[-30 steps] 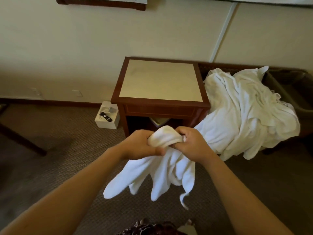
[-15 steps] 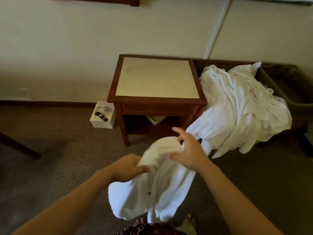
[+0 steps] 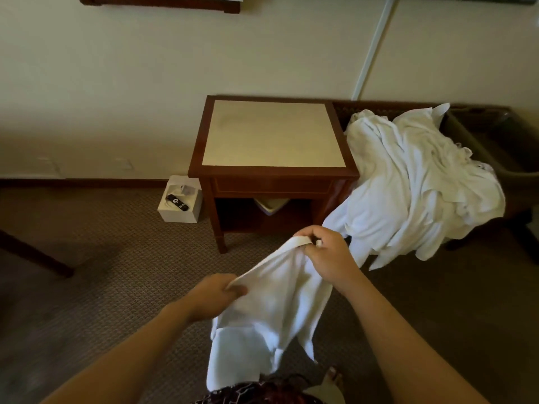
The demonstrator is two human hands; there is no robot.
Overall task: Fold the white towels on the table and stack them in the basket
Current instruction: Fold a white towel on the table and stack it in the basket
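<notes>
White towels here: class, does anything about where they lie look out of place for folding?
Yes. The pile of white towels lies crumpled beside the table, spilling toward the carpet, while the tabletop is bare. Both hands grip one towel in mid-air.

Both forearms reach forward from the bottom edge, bare. Left hand (image 3: 214, 295) sits lower and nearer the body, fingers curled, pinching the towel (image 3: 271, 310) edge. Right hand (image 3: 328, 253) is higher and further out, knuckles up, fingers curled round the same edge. Hands apart, hem stretched between them.
</notes>
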